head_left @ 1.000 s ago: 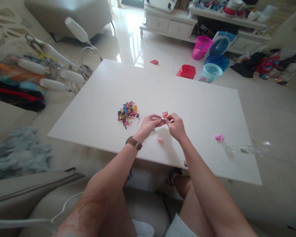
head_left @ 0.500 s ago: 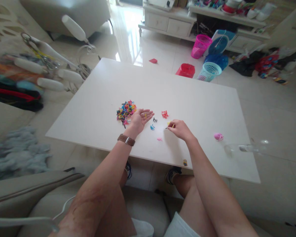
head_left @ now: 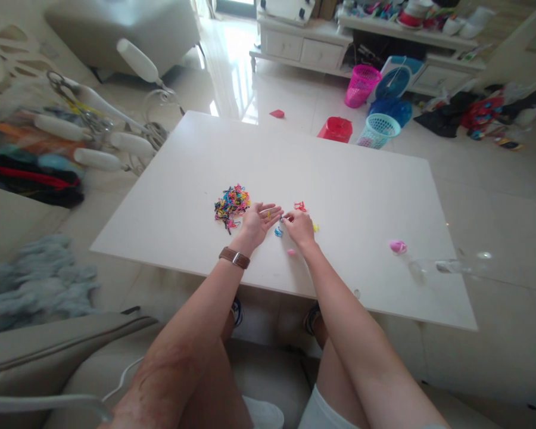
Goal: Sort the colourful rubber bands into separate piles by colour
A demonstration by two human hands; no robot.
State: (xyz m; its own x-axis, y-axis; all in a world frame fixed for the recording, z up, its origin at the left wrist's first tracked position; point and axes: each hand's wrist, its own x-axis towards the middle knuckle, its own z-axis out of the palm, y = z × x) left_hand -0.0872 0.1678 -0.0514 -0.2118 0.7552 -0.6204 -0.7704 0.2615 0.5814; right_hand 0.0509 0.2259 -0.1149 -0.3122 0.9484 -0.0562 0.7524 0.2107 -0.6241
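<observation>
- Multicoloured band pile (head_left: 231,205) lies centre-left, on white table (head_left: 361,179).
- My left hand (head_left: 258,221): palm up, fingers spread.
- My right hand (head_left: 300,229): fingertips at dark band (head_left: 282,219); grasp indeterminate.

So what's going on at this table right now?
A seated person works at a white table. The left hand lies palm up and open beside a heap of small coloured bands. The right hand reaches a tiny dark band by the left fingertips; whether it is gripped is unclear. Red bits and a pink piece lie apart nearby.
</observation>
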